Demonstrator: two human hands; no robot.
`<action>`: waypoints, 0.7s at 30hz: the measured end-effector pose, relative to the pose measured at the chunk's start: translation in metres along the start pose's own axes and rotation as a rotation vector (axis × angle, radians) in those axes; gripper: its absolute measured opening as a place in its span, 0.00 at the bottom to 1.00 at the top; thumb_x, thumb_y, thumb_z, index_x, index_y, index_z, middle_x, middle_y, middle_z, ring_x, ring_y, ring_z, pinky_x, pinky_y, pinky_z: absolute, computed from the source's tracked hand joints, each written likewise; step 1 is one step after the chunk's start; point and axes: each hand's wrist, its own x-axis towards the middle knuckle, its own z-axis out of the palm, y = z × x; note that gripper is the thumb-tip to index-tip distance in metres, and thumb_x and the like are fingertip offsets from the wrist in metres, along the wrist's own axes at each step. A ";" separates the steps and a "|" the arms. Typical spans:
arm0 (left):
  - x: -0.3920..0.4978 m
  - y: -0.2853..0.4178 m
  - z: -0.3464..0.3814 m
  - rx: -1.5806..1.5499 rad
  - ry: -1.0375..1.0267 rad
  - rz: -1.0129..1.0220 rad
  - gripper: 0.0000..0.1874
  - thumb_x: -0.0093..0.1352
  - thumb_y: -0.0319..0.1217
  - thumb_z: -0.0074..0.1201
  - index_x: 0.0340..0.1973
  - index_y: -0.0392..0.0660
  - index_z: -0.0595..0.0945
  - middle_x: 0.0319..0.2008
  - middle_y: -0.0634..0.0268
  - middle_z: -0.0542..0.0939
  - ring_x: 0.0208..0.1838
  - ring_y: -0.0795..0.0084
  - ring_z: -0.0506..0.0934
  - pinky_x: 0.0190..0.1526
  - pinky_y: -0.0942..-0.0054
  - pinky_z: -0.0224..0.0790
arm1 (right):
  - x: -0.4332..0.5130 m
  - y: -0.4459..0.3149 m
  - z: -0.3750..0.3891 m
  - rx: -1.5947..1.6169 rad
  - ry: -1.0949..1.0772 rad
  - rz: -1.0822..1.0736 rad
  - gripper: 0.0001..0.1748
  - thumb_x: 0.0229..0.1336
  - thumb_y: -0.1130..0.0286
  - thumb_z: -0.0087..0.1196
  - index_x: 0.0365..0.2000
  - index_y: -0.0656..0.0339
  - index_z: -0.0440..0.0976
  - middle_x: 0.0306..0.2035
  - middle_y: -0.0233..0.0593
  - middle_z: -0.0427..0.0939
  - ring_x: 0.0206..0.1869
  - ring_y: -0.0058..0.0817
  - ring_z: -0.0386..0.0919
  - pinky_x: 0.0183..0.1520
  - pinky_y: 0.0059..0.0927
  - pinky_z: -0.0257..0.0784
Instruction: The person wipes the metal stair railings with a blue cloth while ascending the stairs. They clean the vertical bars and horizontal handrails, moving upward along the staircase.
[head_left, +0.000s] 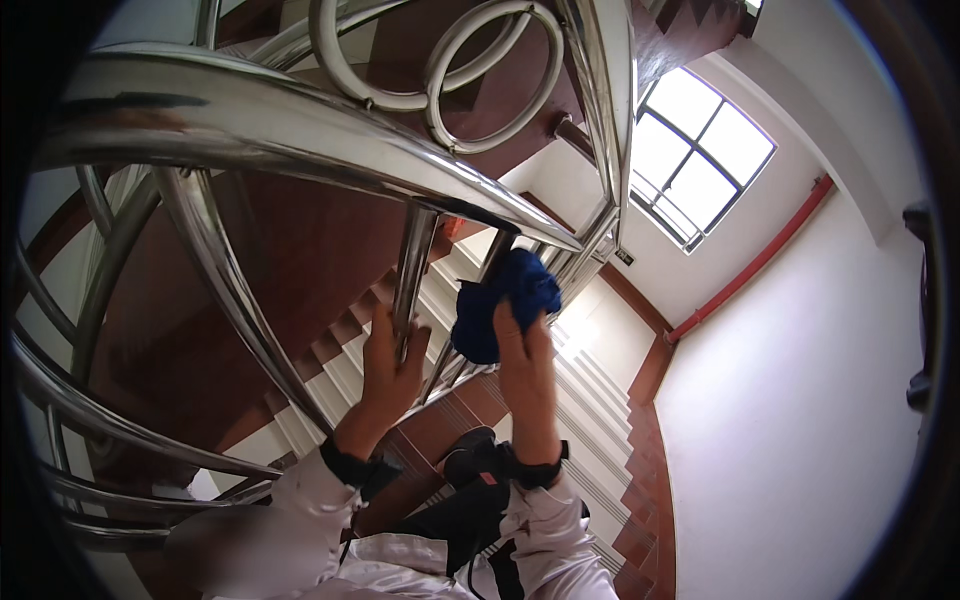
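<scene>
My left hand (391, 375) is wrapped around an upright steel baluster (416, 259) of a stair railing, its fingers partly hidden behind the post. To its right, my right hand (525, 375) grips a bunched dark blue cloth (510, 300). The cloth lies against another baluster (498, 253) just below the handrail and covers part of that post. Above both hands runs the thick, shiny steel handrail (300, 146), which slopes down towards the right.
Stone steps (577, 420) descend below me on the right, beside a white wall (765, 420). A red pipe (750, 262) runs along that wall near a window (701, 154). Steel rings (495, 142) decorate the neighbouring railing. My shoe (465, 450) rests on a reddish-brown tiled floor (420, 431).
</scene>
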 end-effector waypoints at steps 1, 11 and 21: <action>-0.008 -0.006 0.000 -0.042 -0.021 0.028 0.13 0.73 0.23 0.50 0.51 0.39 0.69 0.31 0.66 0.70 0.34 0.77 0.70 0.38 0.74 0.67 | 0.002 -0.012 -0.004 0.004 -0.014 -0.060 0.15 0.72 0.64 0.49 0.47 0.68 0.71 0.34 0.38 0.74 0.34 0.24 0.73 0.38 0.31 0.71; -0.049 -0.031 -0.030 0.189 -0.306 -0.048 0.34 0.64 0.21 0.54 0.67 0.32 0.63 0.61 0.41 0.72 0.65 0.43 0.71 0.67 0.56 0.59 | 0.010 -0.030 0.089 0.180 0.100 -0.362 0.15 0.66 0.64 0.60 0.44 0.65 0.72 0.34 0.44 0.79 0.35 0.32 0.78 0.39 0.35 0.74; -0.073 -0.005 -0.040 0.153 0.096 -0.025 0.35 0.66 0.18 0.47 0.70 0.38 0.59 0.65 0.51 0.66 0.69 0.60 0.65 0.72 0.59 0.51 | -0.077 0.166 0.110 0.038 -0.158 0.091 0.19 0.62 0.67 0.62 0.50 0.62 0.73 0.41 0.50 0.81 0.44 0.49 0.81 0.47 0.40 0.75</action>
